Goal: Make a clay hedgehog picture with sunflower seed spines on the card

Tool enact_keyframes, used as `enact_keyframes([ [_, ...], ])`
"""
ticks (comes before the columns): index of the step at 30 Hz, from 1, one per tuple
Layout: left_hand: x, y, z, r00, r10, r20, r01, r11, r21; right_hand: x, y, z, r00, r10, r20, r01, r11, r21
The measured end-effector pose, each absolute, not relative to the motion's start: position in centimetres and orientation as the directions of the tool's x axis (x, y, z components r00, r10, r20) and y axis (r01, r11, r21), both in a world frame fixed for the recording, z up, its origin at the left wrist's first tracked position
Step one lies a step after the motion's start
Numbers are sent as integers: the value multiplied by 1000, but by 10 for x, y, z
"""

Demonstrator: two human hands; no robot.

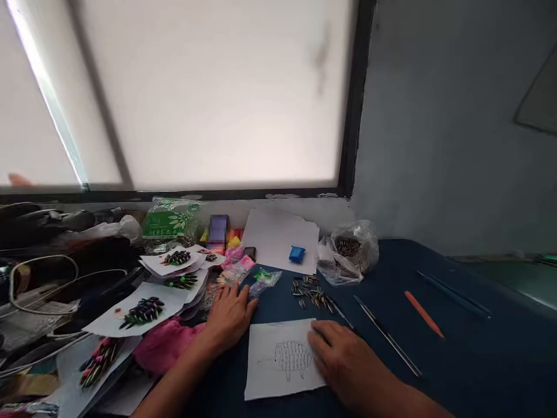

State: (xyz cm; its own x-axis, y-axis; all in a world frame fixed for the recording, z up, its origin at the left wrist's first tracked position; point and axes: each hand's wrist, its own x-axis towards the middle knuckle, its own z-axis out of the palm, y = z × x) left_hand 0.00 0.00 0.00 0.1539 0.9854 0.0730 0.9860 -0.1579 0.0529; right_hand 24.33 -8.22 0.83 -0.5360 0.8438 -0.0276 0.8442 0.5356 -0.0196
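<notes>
A sheet of white paper [261,371] lies on the dark blue tabletop, with a pen drawing [293,356] of a rounded, scaly body on two legs. My right hand [342,360] rests on the paper's right edge, its fingers lying loosely over it. To the left, my left hand [230,313] touches small plastic packets [263,280] of coloured soft material, fingers stretched out. Beyond the paper is a loose pile of striped seeds [312,291], like sunflower seeds. A thin pointed tool [342,312] lies between that pile and my right hand.
At left, stacked papers [104,310] carry seed-covered coloured models near a pink cloth-like bundle [161,348] and cables. Behind are a clear bag of seeds [348,247], white sheets [274,232] and a blue packet [296,254]. A pen [387,335] and an orange stick [424,314] lie right.
</notes>
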Motion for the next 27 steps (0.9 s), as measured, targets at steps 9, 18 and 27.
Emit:
enact_keyframes([
  [9, 9, -4, 1, 208, 958, 198, 972, -225, 66, 242, -85, 7, -561, 827, 39, 828, 561, 0],
  [18, 1, 5, -5, 234, 953, 190, 960, -257, 107, 241, -86, 10, -560, 828, 41, 826, 561, -44],
  [27, -6, 10, -6, 202, 920, 335, 928, -290, 235, 239, -89, 15, -533, 846, 28, 843, 534, -72],
])
